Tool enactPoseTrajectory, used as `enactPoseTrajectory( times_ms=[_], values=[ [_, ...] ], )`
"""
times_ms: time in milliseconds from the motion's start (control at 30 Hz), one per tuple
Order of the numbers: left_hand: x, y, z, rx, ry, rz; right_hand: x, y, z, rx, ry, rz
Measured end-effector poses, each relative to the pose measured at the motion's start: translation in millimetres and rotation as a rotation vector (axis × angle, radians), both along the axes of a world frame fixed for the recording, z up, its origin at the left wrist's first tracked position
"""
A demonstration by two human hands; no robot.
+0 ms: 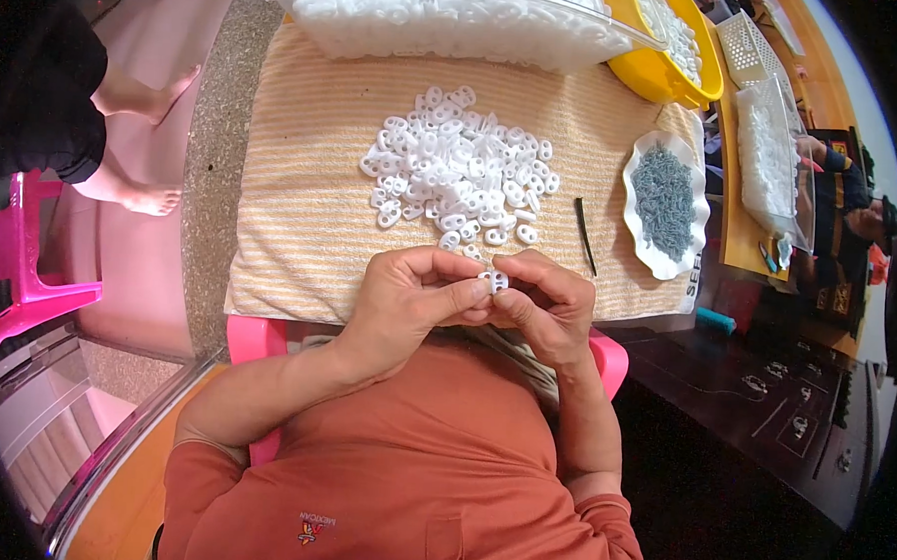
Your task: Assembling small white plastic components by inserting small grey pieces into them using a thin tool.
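1. Piece of white plastic (499, 281), one in number, is held up at the near edge of the towel (302, 189), between both hands.
2. Its left side is pinched by the thumb and forefinger of the left hand (403, 296); its right side is gripped likewise by the right hand (555, 307). The other fingers are curled, partly hidden. This two-sided grip is probably used to keep so small a part steady.
3. One heap of similar pieces (463, 171) is spread mid-towel, just beyond the hands, presumably for easy reach. Dozens are seen, but overlapped too closely to be counted exactly.
4. One dish (635, 178) with a wavy rim is set near the right edge; grey bits (664, 201) are contained by it, likely to be kept apart from the white ones. Their number cannot be told.
5. One black strip (585, 236) is laid between heap and dish.
6. One clear tub (418, 50) is stood at the far edge and one yellow basin (715, 83) at the far right corner, both filled with uncounted white pieces, apparently as bulk stock.
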State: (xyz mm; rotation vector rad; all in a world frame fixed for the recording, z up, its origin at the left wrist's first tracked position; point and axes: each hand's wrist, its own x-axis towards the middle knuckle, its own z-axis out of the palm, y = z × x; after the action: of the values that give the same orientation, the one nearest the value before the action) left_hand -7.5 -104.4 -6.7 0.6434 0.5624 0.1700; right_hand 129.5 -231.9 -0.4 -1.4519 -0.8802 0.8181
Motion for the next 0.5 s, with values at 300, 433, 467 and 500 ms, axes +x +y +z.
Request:
enactPoseTrajectory(
  times_ms=[300,433,467,500],
  values=[
    [-0.6,0.4,3.1,-0.051,0.036,-0.008,-2.0,-3.4,-1.7,-0.009,0.178,0.021],
    [-1.3,0.9,1.9,-0.084,0.026,-0.018,-4.1,-3.4,-1.6,-0.003,0.211,0.001],
    [-1.0,1.1,2.9,-0.084,0.025,-0.02,-3.6,-4.2,-3.3,0.006,0.211,0.002],
    [-0.5,1.4,4.4,-0.103,0.028,-0.024,-3.1,-4.9,-3.9,0.015,0.212,0.002]
  ],
)
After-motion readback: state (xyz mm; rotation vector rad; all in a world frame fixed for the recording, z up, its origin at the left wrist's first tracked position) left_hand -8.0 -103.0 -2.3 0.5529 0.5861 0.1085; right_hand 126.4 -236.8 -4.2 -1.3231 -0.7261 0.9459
